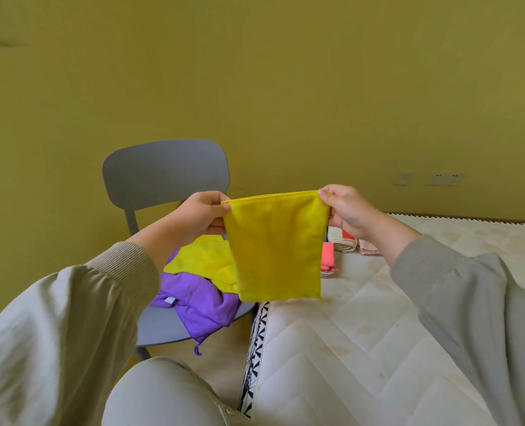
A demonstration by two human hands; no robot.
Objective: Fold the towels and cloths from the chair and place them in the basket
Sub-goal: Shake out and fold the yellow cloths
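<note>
Up in mid-air, in front of the chair and the mattress edge, hangs a yellow cloth (275, 250). It is pulled taut along its hemmed top edge and drops in a smooth panel that narrows a little toward the bottom. Its colour is bright and even, with faint darker blotches, and the lower right corner curls slightly.

Behind and to the left stands a grey chair (163, 173) against the olive wall. On its seat there's a second yellow cloth (203, 262), spread loosely on top of a crumpled purple cloth (193, 302). The purple one spills over the seat's front edge, with a small loop dangling below.

To the right lies a quilted white mattress (378, 333) with a black-and-white patterned side. At its far end sit a folded coral cloth (327, 256) and a rolled white towel (342, 238) with a red mark. The hanging cloth blocks part of that pile and the right side of the chair seat. Two wall sockets (444, 178) sit low on the wall beyond.

And the hands: the left hand (203, 215) pinches the top left corner, thumb on the near side, fingers curled behind. The right hand (347, 210) pinches the top right corner the same way. Both are closed tight on the fabric, held apart at the cloth's full width, with grey sleeves reaching in from below.
</note>
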